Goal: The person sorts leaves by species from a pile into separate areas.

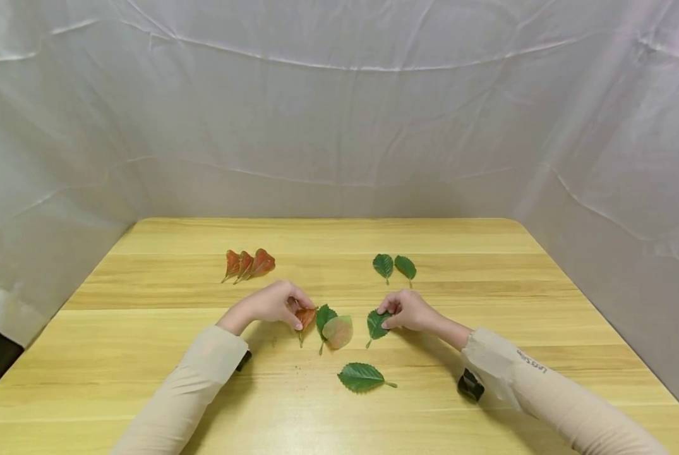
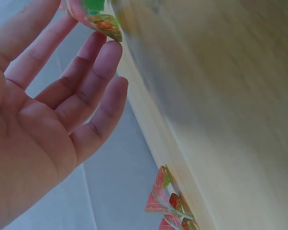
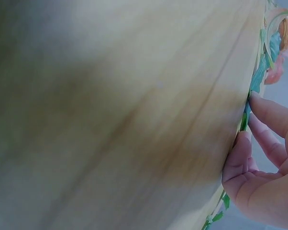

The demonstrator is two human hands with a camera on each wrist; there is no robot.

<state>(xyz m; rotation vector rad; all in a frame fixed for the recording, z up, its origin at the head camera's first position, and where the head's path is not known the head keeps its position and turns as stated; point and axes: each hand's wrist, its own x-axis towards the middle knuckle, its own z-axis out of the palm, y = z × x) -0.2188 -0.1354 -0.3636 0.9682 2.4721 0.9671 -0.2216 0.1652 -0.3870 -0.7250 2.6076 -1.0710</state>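
My left hand (image 1: 273,302) pinches a red-orange leaf (image 1: 307,319) between thumb and fingers near the middle of the table. In the left wrist view that leaf (image 2: 107,26) is at the fingertips, while the other fingers are loosely bent. To the right, my right hand (image 1: 412,311) grips the edge of a toothed green leaf (image 1: 376,326) low at the tabletop. Between the hands, a pale green-and-pink leaf (image 1: 340,332) partly covers a green leaf (image 1: 324,318). Closer to me, another green leaf (image 1: 360,377) lies with its stem pointing right.
At the back left, three red leaves (image 1: 263,262) overlap in a row. Two green leaves, one rounded leaf (image 1: 383,265) and a tilted leaf (image 1: 405,267), lie side by side at the back right. White sheeting (image 1: 339,126) surrounds the wooden table (image 1: 146,366).
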